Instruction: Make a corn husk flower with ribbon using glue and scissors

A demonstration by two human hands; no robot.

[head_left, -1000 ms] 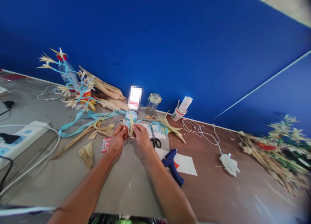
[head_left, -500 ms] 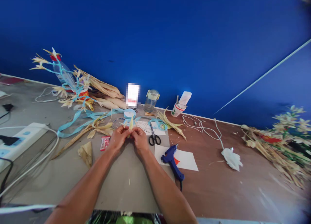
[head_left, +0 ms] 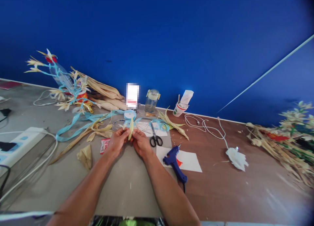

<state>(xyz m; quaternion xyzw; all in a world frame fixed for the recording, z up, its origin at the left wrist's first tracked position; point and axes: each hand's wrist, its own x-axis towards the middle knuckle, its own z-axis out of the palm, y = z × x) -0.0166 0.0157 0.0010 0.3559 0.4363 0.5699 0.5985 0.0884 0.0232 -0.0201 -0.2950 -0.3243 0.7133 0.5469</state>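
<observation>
Between my two hands stands a narrow, pale yellow-green piece of corn husk (head_left: 131,128), pointed at its top. My left hand (head_left: 119,139) pinches it from the left, and my right hand (head_left: 141,141) pinches it from the right. The fingertips nearly meet, so its lower part is partly hidden. Black-handled scissors (head_left: 155,139) lie just right of my right hand. A red and white packet (head_left: 104,145) rests beside my left wrist. Behind the hands sits a roll of light blue ribbon (head_left: 130,114).
A blue glue gun (head_left: 175,163) lies on white paper (head_left: 192,161) at right. Dried husks (head_left: 103,88), husk flowers on blue stems (head_left: 71,85), a glass jar (head_left: 151,101) and a paper cup (head_left: 179,109) line the wall. A power strip (head_left: 23,142) is at left.
The husk piece now shows more of its length between the fingers, reaching lower. Both hands keep their pinch in nearly the same place. The view has shifted slightly.
</observation>
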